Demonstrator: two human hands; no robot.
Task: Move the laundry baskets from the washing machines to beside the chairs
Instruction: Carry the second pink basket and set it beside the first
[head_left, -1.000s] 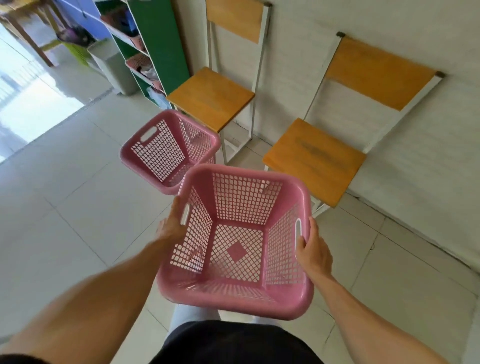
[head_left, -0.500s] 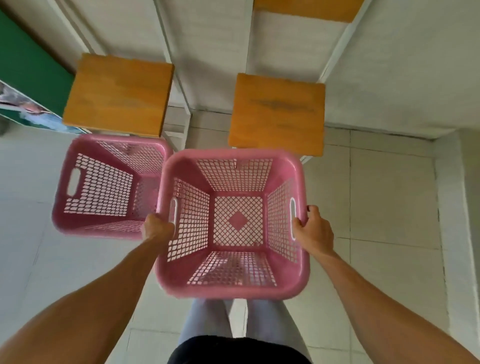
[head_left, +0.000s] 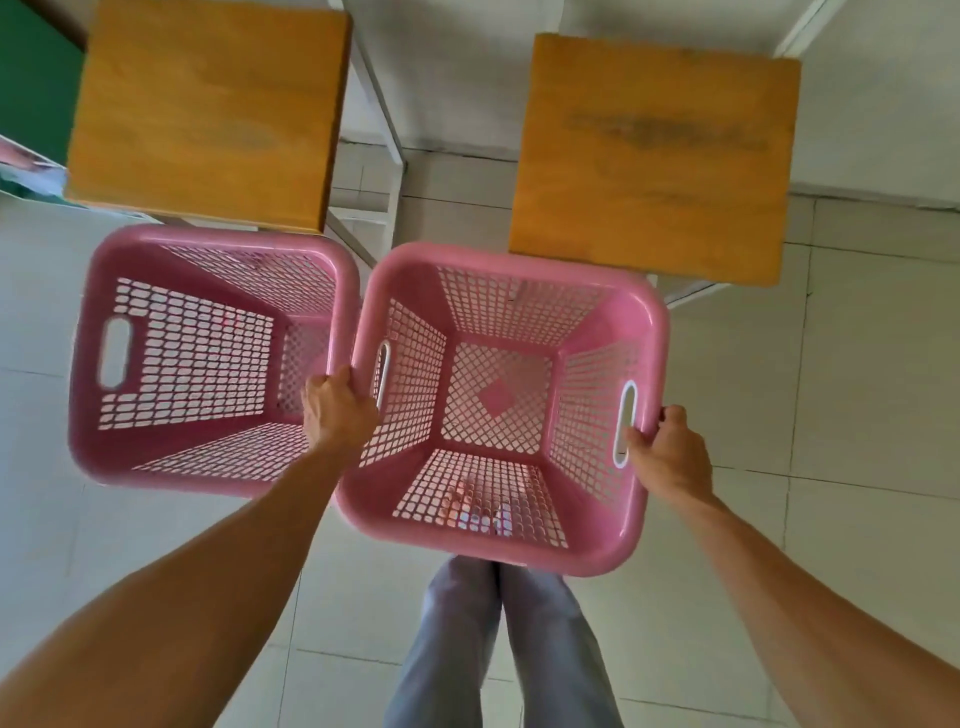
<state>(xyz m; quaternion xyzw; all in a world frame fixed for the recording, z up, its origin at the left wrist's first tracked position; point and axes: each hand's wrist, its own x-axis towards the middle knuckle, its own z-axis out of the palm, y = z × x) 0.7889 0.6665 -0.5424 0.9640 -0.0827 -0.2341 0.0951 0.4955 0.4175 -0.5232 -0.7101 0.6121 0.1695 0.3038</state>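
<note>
I hold an empty pink laundry basket (head_left: 644, 312) by its two side handles, low over the tiled floor. My left hand (head_left: 335, 410) grips its left rim and my right hand (head_left: 670, 457) grips its right rim. A second empty pink basket (head_left: 93, 364) stands on the floor right beside it on the left, its rim touching the held one. Two wooden-seated chairs stand against the wall behind the baskets: the left chair (head_left: 208, 109) and the right chair (head_left: 654, 156).
A green shelf unit (head_left: 31, 78) stands at the far left beside the left chair. White chair legs (head_left: 384, 135) run between the seats. My legs in grey trousers (head_left: 498, 639) are below the held basket. Pale floor tiles (head_left: 857, 415) extend to the right.
The view has tilted down and closer to the chairs. The held basket has come lower and now sits tight against the basket on the floor.
</note>
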